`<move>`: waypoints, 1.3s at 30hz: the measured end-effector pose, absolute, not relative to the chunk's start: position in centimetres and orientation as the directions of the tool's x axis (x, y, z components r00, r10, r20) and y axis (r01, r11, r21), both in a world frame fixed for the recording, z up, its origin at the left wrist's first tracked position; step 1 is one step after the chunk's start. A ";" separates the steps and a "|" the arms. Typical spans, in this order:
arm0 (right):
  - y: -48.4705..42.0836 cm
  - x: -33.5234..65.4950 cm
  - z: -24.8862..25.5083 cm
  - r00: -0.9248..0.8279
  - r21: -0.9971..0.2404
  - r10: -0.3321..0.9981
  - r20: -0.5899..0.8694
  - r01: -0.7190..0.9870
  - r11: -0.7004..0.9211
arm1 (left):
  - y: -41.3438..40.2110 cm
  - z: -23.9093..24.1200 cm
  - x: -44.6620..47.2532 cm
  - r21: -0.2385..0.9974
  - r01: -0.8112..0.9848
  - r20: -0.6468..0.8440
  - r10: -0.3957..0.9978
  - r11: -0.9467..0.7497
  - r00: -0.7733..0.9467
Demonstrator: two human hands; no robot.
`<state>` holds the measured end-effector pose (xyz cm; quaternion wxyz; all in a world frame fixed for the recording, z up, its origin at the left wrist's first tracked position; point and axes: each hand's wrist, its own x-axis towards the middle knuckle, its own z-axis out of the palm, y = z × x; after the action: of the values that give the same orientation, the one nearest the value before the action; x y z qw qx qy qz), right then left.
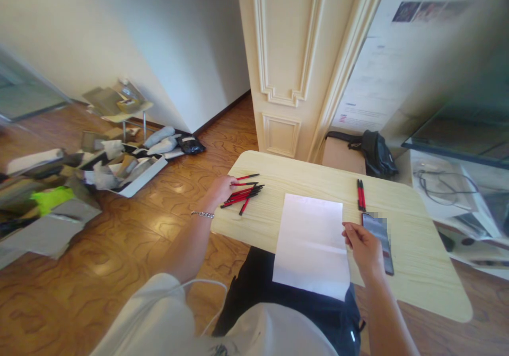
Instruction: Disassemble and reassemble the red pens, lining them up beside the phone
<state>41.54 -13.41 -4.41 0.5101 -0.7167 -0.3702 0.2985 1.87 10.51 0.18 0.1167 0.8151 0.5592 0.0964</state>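
Note:
My left hand, with a chain bracelet at the wrist, is at the table's left end, fingers closed on a red pen with black ends. Beside and under it lies a loose pile of similar red pens. A white sheet of paper lies in front of me, its near part hanging past the table edge. At the sheet's right edge is my right hand, thumb and fingers pinched together; whether they grip the paper or something small I cannot make out. The hand partly covers a dark phone.
Two red pens lie side by side beyond the phone on the pale wooden table. A black bag rests behind the table. Boxes and packages clutter the floor at left. A white cable runs by my left arm.

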 end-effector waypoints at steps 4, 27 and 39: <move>-13.7 41.3 -4.3 0.549 -0.952 0.834 -0.053 0.225 -0.208 | 7.3 1.6 4.3 0.472 0.814 0.088 0.936 -0.340 0.340; -14.6 39.9 -3.9 0.437 -0.948 0.896 -0.077 0.247 -0.202 | -6.2 -3.0 22.1 0.437 0.788 -0.129 0.836 -0.434 0.533; -14.2 39.4 -3.6 0.439 -0.896 0.897 -0.056 0.375 -0.240 | -6.4 -2.8 18.3 0.672 0.661 0.043 0.910 -0.333 0.413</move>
<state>39.38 -14.20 -3.56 0.4352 -0.7280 -0.4368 0.2998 18.29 -6.41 -2.76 0.2923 0.7882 0.4983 0.2123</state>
